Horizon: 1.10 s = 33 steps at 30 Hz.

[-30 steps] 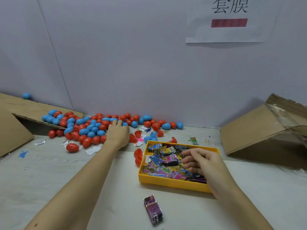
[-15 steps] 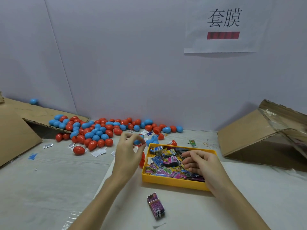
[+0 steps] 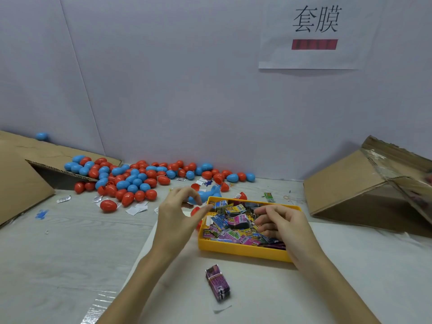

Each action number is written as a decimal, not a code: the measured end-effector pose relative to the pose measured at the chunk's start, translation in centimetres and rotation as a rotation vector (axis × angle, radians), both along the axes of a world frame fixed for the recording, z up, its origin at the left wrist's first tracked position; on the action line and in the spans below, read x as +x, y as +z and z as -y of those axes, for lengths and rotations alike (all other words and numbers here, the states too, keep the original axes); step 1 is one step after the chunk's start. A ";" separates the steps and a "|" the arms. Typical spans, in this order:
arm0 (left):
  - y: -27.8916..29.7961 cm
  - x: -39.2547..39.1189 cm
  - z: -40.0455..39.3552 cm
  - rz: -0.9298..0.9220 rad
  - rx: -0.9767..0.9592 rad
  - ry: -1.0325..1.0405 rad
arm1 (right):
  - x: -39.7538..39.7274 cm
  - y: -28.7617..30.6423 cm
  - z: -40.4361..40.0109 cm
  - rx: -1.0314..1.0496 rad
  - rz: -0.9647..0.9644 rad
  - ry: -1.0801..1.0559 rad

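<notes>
Both hands are mid-pick. Your right hand (image 3: pixel 284 224) is inside the yellow tray (image 3: pixel 245 250), fingers curled down onto the packets (image 3: pixel 233 233); can't tell if one is pinched yet. Your left hand (image 3: pixel 177 213) hovers just left of the tray, fingers loosely bent by a blue egg shell (image 3: pixel 208 195); gripping it or only in front of it, can't tell. The step looks like pairing a packet with a shell. Next: lift one packet clear without dragging its neighbours, then bring it to the left hand.
</notes>
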<state>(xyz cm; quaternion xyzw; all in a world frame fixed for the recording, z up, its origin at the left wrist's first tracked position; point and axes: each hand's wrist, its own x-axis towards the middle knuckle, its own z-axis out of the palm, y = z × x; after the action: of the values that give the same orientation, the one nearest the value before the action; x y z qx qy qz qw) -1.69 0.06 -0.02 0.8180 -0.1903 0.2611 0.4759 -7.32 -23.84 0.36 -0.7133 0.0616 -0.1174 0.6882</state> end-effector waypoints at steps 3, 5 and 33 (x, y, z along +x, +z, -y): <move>0.4 -1.7 1.6 -0.039 0.014 -0.160 | -0.8 0.1 -0.8 -0.180 0.157 -0.039; 0.3 -2.7 2.7 -0.067 0.044 -0.270 | -1.4 0.3 -1.6 -0.265 0.233 0.005; -0.2 -3.6 3.8 0.028 0.031 -0.372 | -1.9 0.2 -2.9 -0.054 0.108 0.081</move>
<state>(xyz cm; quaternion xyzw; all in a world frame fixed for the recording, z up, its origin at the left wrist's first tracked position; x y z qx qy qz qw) -5.33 -3.70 -0.18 0.7722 -0.3491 0.1769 0.5006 -9.18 -20.90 0.52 -0.7260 -0.0076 -0.1296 0.6753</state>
